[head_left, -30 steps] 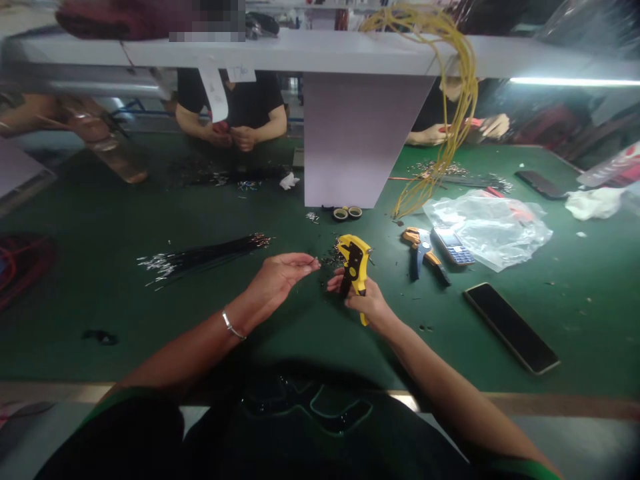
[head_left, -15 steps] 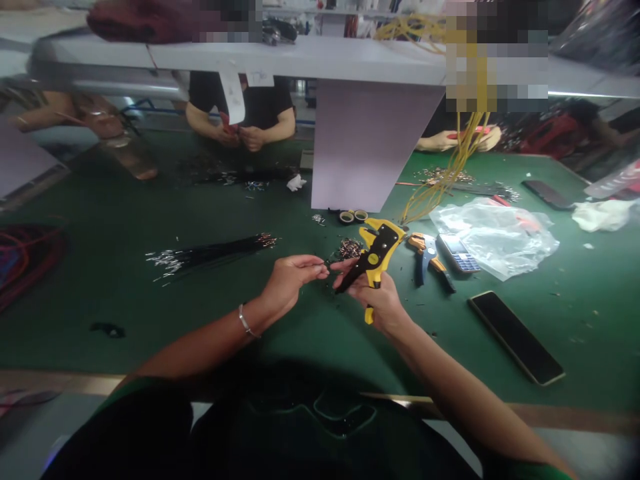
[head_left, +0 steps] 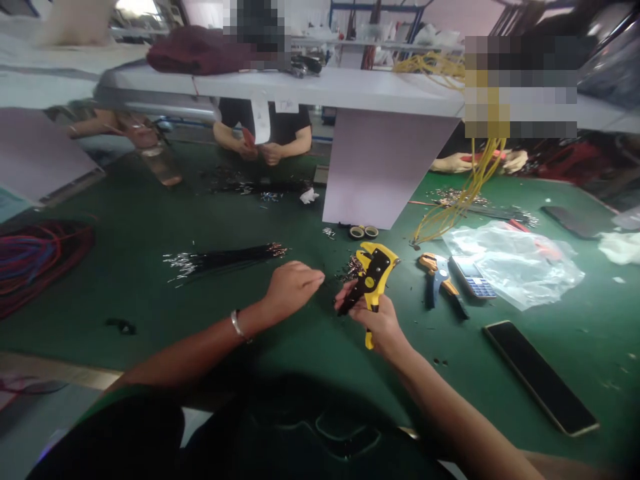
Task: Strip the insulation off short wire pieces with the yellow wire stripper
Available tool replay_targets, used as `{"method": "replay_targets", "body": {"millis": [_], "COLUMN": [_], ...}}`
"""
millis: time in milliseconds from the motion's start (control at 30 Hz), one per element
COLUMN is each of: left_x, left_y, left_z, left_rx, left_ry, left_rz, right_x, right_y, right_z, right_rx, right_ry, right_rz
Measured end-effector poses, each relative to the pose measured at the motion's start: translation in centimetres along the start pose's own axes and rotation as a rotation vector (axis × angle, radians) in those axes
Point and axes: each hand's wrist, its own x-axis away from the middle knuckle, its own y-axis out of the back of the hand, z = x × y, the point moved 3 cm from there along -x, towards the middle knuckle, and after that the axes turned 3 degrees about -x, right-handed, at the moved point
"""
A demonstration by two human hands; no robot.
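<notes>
My right hand (head_left: 375, 313) is wrapped round the handles of a yellow and black wire stripper (head_left: 373, 280), whose head points up and away. To its left, my left hand (head_left: 293, 287) is closed in a pinch over the green table (head_left: 300, 353); anything between its fingertips is too small to make out. Just beyond the tool lies a small pile of copper-coloured pieces (head_left: 354, 267). A bundle of black wires (head_left: 227, 259) with bare silver and copper ends rests on the table beyond my left hand.
Blue and orange pliers (head_left: 440, 277), a keypad phone (head_left: 473, 277), a clear plastic bag (head_left: 517, 263) and a dark smartphone (head_left: 541, 377) lie at right. Tape rolls (head_left: 363, 232) sit by the pale panel (head_left: 385, 170). Red and blue cables (head_left: 35, 260) lie left. People work opposite.
The view has shifted, so the bench appears lower and farther right. My left hand has drawn away leftwards from the tool and my right hand, widening the gap between them.
</notes>
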Motion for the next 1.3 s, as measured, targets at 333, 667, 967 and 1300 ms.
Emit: {"method": "replay_targets", "body": {"millis": [333, 667, 967, 1300], "left_x": [3.9, 6.4, 7.4, 9.1], "left_y": [-0.6, -7.3, -9.4, -11.0], "left_z": [-5.8, -3.2, -2.1, 0.1], "left_rx": [0.816, 0.860, 0.798, 0.766], "left_ry": [0.322, 0.297, 0.207, 0.311], "left_rz": [0.810, 1.258, 1.535, 1.556], "right_x": [0.9, 2.4, 3.5, 4.5], "right_y": [-1.2, -1.9, -3.1, -3.7], "right_z": [1.0, 0.8, 0.9, 1.4], "right_rx": [-0.021, 0.039, 0.388, 0.618], "right_ry": [-0.134, -0.137, 0.026, 0.102], "right_rz": [0.063, 0.268, 0.415, 0.468]}}
